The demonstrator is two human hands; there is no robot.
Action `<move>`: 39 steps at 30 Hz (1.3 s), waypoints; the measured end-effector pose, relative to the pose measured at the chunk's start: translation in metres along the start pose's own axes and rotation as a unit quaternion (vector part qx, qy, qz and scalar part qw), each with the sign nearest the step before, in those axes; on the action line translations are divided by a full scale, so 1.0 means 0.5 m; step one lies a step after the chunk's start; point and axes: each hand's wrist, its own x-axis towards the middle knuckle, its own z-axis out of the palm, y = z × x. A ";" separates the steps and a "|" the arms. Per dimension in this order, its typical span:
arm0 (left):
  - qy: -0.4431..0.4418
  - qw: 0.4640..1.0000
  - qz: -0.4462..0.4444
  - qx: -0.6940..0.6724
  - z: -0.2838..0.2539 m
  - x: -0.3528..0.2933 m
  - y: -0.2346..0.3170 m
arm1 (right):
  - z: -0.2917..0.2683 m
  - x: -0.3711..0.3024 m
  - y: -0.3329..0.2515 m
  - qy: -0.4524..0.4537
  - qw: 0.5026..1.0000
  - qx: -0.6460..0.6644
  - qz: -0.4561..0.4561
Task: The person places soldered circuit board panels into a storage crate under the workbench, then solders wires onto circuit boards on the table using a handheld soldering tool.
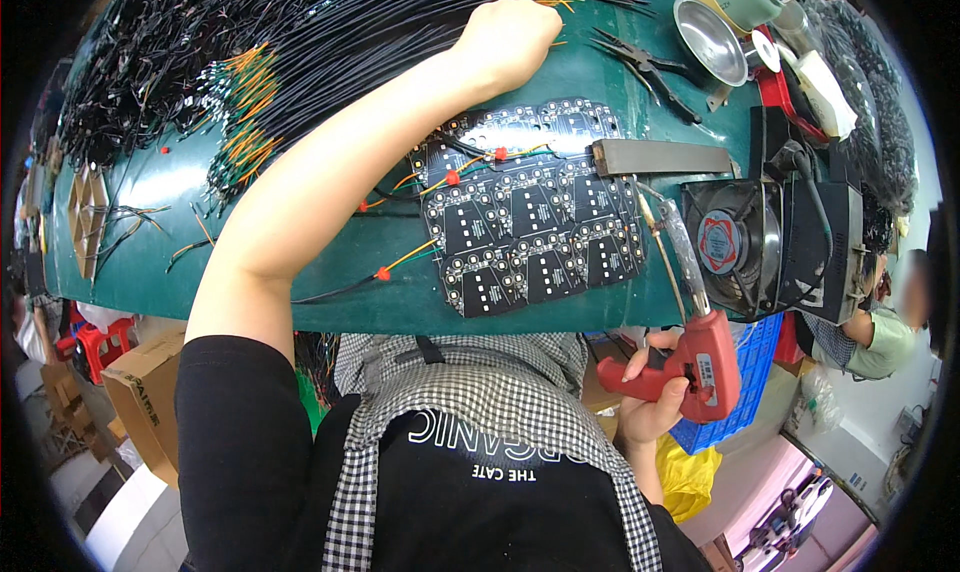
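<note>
My left hand [512, 44] reaches far across the bench, closed, at the end of a bundle of black cables [365, 22] with orange and green wire tips. Its fingertips are turned away, so what they pinch is hidden. At the near right edge, my right hand [652, 412] is wrapped round the handle of a red soldering gun [712, 362], its metal tip pointing away over the bench. Between the hands lies a panel of black circuit boards [540, 207]. Several cables with red connectors [452, 177] rest on and beside its left part.
A grey metal bar [665, 158] lies across the panel's right edge, beside a black fan [730, 247]. Farther back are pliers [650, 69], a metal bowl [710, 40] and a green mug [742, 0]. Tangled black cables [140, 72] fill the far left. Another person [880, 337] sits at right.
</note>
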 end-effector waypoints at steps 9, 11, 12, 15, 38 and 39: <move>0.071 0.977 0.046 -0.198 -0.134 -0.251 0.085 | -0.012 -0.007 0.003 0.035 0.998 -0.004 0.049; 0.071 0.988 0.040 -0.131 -0.137 -0.302 0.113 | -0.011 -0.007 0.002 -0.003 0.997 0.006 0.073; 0.064 0.991 0.035 -0.111 -0.138 -0.323 0.120 | -0.011 -0.008 0.000 -0.015 0.996 0.006 0.085; 0.101 0.990 0.057 -0.085 -0.119 -0.348 0.126 | -0.012 -0.010 -0.002 -0.052 0.990 0.013 0.134; 0.140 0.978 0.152 -0.033 -0.078 -0.364 0.124 | -0.023 0.002 0.009 -0.156 0.969 -0.054 0.185; 0.137 0.978 0.152 -0.033 -0.079 -0.364 0.124 | -0.026 0.001 0.010 -0.159 0.965 -0.062 0.199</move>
